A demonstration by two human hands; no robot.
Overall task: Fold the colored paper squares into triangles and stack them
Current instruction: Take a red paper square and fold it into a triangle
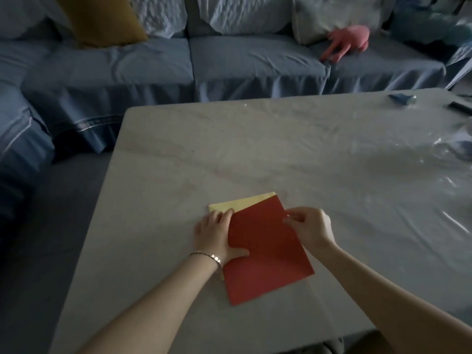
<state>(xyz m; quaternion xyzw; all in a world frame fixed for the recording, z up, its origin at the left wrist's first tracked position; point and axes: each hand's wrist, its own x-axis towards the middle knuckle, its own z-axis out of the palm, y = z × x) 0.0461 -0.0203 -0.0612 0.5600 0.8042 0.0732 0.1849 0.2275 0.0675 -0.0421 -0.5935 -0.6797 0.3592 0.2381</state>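
A red paper square (265,254) lies flat on the table (255,149), a little left of centre near the front edge. Beneath it sits a pale yellow paper (240,203), only its far strip showing. My left hand (217,236) rests on the left side of the sheets, thumb flat on the red paper and fingers reaching the yellow strip. My right hand (310,227) pinches the red paper's right edge near its far corner between thumb and fingers.
The table wears a wrinkled clear plastic cover. A small blue object (402,98) and a dark item (459,107) lie at its far right. Behind stands a blue sofa (153,65) with a mustard cushion (102,19) and a pink soft toy (350,39).
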